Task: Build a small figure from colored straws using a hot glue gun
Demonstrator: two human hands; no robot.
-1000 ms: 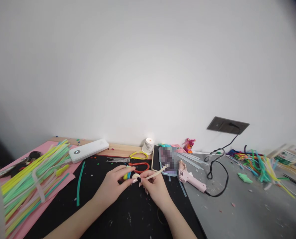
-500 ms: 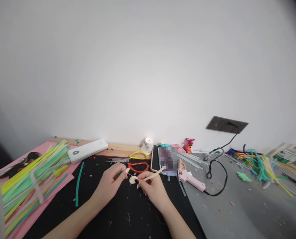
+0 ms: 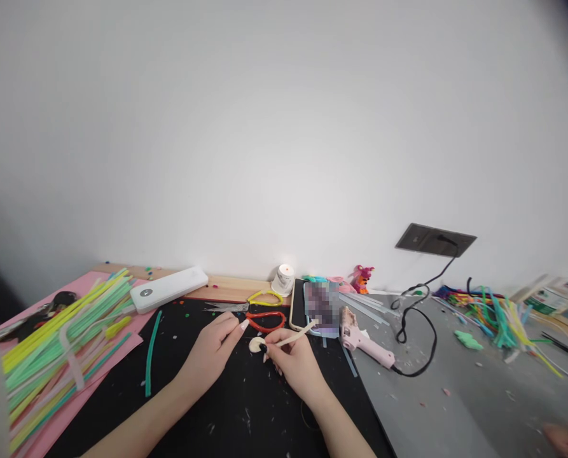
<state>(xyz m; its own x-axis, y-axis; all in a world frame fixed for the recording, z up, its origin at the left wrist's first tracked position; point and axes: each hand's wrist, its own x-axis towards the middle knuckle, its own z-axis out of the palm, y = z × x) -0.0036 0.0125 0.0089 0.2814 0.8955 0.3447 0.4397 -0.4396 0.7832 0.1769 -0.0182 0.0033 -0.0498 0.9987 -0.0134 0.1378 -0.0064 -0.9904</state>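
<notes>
My right hand (image 3: 290, 357) is closed in a pinch on a cream pipe cleaner. One end is wound into a small flat coil (image 3: 256, 345), and the straight tail (image 3: 299, 333) sticks out up and to the right above the hand. Just left of the coil is my left hand (image 3: 219, 343), its thumb and fingers pressed together. Whatever it pinches is too thin or hidden to name. Both hands are above a black mat (image 3: 245, 407). Right behind them lie scissors (image 3: 266, 320) with red and yellow handles.
At left, bundled pipe cleaners (image 3: 69, 337) lie on pink sheets, beside a white device (image 3: 169, 289). A paper cup (image 3: 282, 280), phones (image 3: 299, 305) and a corded pink glue gun (image 3: 367, 345) stand behind and right. A blurred shape (image 3: 565, 439) enters at lower right.
My left hand has shifted slightly, its fingers now straighter, and the thin strand by its thumb is fainter. The right hand stays nearly still. A blurred shape has appeared at lower right.
</notes>
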